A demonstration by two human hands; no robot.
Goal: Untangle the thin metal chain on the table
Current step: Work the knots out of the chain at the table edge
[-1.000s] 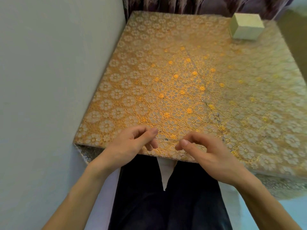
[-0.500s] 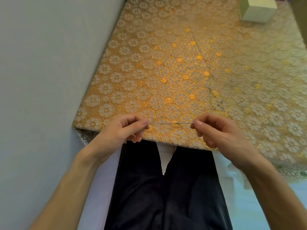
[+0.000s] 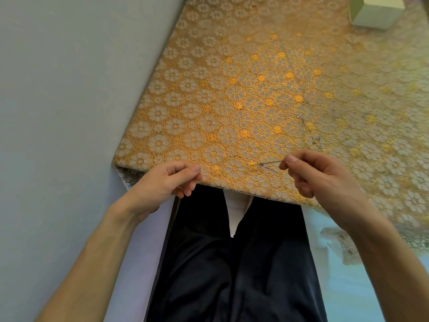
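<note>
Pinching it taut, left hand (image 3: 167,182) and right hand (image 3: 325,180) grip the chain (image 3: 272,162) — thin, silvery, one dark nub.

A gold tablecloth (image 3: 232,101) patterned with round white flowers ran from the middle of the frame to the upper right. A pale green box (image 3: 371,15) sat on it in the top right corner, partly cut off by the edge. A plain grey-blue wall (image 3: 69,89) filled the left side, just beside the cloth. My dark trousers (image 3: 232,263) took the lower middle, with a strip of white (image 3: 236,205) showing between them. The cloth's lace hem (image 3: 343,242) hung at lower right over a pale blue floor (image 3: 359,287).
</note>
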